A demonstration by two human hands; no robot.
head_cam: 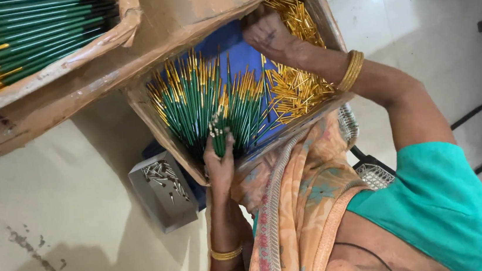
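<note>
A fan of green paintbrush handles with gold ferrules (pixel 206 106) lies in an open cardboard box (pixel 144 112) lined blue. The left hand (pixel 219 158) pinches a small bundle of them at the box's near edge. The right hand (pixel 267 36) is curled, fingers pressed into loose gold ferrules (pixel 301 85) at the box's far side. A grey tray of metal tips (pixel 163 187) sits just beside the box.

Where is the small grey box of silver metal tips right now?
In the head view, the small grey box sits on the pale floor at lower centre-left, below the cardboard tray's corner and beside the left hand.
</note>
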